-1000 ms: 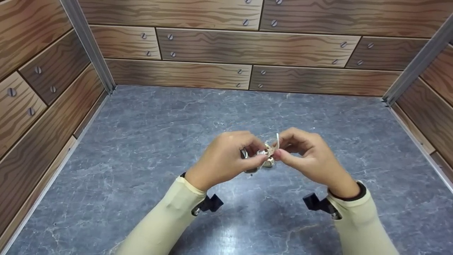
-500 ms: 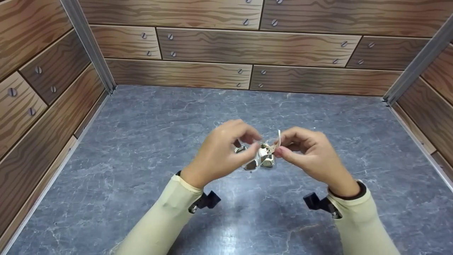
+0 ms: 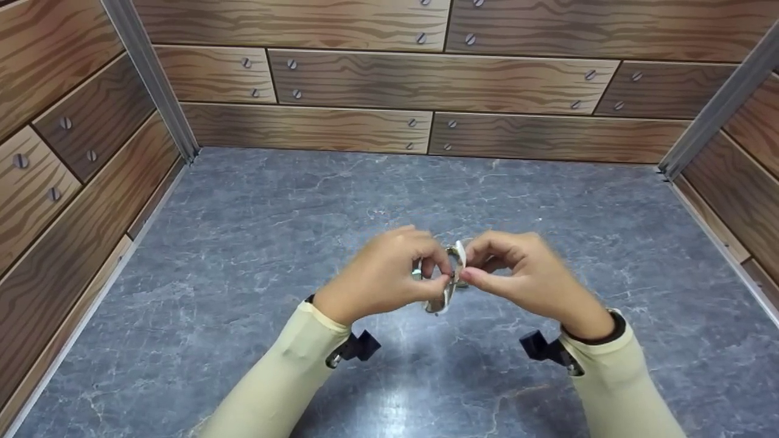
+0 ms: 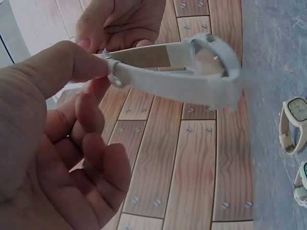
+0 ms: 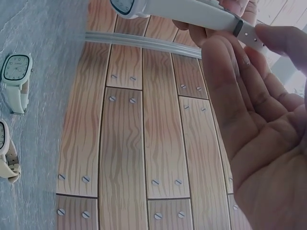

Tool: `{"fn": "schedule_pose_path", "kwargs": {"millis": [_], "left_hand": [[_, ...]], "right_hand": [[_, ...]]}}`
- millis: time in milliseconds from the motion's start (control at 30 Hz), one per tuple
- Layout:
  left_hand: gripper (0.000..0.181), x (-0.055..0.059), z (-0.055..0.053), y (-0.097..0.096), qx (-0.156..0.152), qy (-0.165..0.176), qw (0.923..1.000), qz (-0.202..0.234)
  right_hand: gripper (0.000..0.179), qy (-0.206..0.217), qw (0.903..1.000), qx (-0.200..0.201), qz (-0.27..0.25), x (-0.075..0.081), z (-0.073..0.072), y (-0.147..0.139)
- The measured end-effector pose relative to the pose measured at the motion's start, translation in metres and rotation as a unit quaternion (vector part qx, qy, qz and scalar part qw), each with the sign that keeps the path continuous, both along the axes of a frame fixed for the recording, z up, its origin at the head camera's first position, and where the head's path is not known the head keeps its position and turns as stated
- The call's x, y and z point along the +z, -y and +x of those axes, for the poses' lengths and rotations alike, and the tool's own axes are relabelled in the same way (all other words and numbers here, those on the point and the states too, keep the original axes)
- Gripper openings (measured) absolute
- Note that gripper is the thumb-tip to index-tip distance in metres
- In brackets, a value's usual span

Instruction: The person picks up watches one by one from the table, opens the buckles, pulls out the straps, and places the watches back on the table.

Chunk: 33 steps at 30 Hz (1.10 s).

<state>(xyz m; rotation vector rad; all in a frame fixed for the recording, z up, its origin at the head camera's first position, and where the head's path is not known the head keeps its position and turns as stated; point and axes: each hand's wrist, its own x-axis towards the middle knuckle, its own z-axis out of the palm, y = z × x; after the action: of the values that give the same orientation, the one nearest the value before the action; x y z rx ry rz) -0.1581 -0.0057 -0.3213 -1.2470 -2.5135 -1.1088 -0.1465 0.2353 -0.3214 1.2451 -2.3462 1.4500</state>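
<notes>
A white wristwatch [image 4: 168, 86] hangs between both hands above the table, its strap bent into a loop. In the head view my left hand [image 3: 386, 271] pinches the strap with thumb and forefinger, close to the buckle [image 4: 117, 75] seen in the left wrist view. Opposite it, my right hand [image 3: 523, 280] pinches the strap's holed end [image 5: 252, 39] between thumb and fingers. The watch case [image 4: 228, 67] points away from the left palm. In the right wrist view part of the dial [image 5: 123, 5] is cut off by the top edge.
Two more watches lie on the marbled table [image 3: 292, 201]: one with a green-rimmed dial [image 5: 16, 68] and one with a cream strap [image 4: 289, 139]. The hands mostly cover them in the head view. Wood-patterned walls [image 3: 365, 79] enclose the table's back and sides.
The left fingers were on the watch, came apart from it half a second ago, and now pinch its strap again. The right hand has shifted slightly left and nearer, still holding the strap.
</notes>
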Motion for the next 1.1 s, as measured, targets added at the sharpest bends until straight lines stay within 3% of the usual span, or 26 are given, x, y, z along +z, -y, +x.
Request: {"fn": "schedule_pose_path", "kwargs": {"millis": [333,533,767,1100], "left_hand": [[0.010,-0.0003,0.0014,-0.0006,-0.019,0.044,0.9988,0.000],[0.010,-0.0005,0.0039,-0.0025,-0.021,0.007,0.9997,-0.010],[0.008,-0.0011,0.0037,-0.0033,-0.032,-0.033,0.9989,-0.008],[0.011,-0.0003,0.0059,-0.0036,-0.029,-0.066,0.9974,-0.002]], "right_hand": [[0.015,-0.019,0.9988,0.041,0.015,0.0001,-0.0008,0.0009],[0.006,-0.011,0.9987,0.049,0.011,0.0004,-0.0002,0.0000],[0.020,-0.016,0.9981,0.059,0.001,0.0003,-0.0001,0.0006],[0.022,-0.014,0.9980,0.062,-0.005,0.0000,0.0001,0.0009]]}}
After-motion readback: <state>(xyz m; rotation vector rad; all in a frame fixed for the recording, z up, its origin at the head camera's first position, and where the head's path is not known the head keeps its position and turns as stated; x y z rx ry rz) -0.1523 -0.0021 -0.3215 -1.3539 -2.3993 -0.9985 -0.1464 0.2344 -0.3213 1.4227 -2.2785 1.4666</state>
